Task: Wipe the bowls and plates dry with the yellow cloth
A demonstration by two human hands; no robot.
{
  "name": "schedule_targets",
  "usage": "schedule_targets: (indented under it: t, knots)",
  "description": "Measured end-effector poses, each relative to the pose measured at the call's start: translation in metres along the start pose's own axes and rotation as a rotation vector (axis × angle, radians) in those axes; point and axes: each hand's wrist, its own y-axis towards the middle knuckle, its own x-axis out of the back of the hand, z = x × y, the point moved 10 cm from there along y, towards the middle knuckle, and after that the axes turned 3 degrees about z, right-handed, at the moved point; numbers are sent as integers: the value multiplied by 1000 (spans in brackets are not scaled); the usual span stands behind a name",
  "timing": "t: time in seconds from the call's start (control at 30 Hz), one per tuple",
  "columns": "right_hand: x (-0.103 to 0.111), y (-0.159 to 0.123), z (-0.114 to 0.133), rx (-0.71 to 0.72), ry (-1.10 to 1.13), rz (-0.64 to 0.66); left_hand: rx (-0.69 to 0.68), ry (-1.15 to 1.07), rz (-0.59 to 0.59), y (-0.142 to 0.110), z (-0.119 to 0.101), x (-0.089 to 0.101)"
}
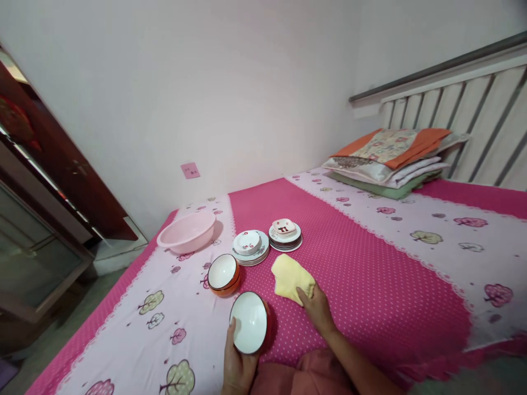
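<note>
- Left hand [239,359]: clamped on one bowl [249,322], thumb over its rim, other fingers mostly hidden; bowl white inside, orange outside, dark-rimmed, tilted with the inside showing.
- Right hand [318,308]: thumb and fingers together on a yellow cloth [290,276], which spreads forward and left from the grip, apart from the bowl.
- Pink basin [196,239]: well ahead and left of the left hand.
- Orange bowls [222,272], stacked, white inside: ahead of the left hand and slightly left.
- Small floral plates [247,241], piled on larger plates [264,249]: ahead of the left hand, farther off than the stacked bowls.
- Plate stack [297,236], topped by a squarish dish [284,226] with red markings: ahead of the right hand and left, beyond the cloth.
- Bed [370,269], pink-dotted and tree-printed cover: beneath both hands, bearing basin, stacked bowls and plates.
- Folded bedding [387,159], orange-trimmed: well ahead and right of the right hand.
- White radiator [477,112]: behind the bedding, farther right of the right hand.
</note>
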Motion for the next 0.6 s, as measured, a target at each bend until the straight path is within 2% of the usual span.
schedule_targets:
  t: [0.1,0.2,0.3,0.43,0.6]
  knots:
    - [3,-2,2,-43,79,-1,-7,-12,37,3,2,1]
    - [4,-2,-2,-119,190,0,45,-10,52,5,9,5]
    - [-7,2,-9,-226,355,30,104,-20,32,8,11,13]
    - [-45,16,-8,-324,574,85,265,-11,5,9,20,22]
    - [-105,20,-8,-347,681,129,299,19,-63,12,18,34]
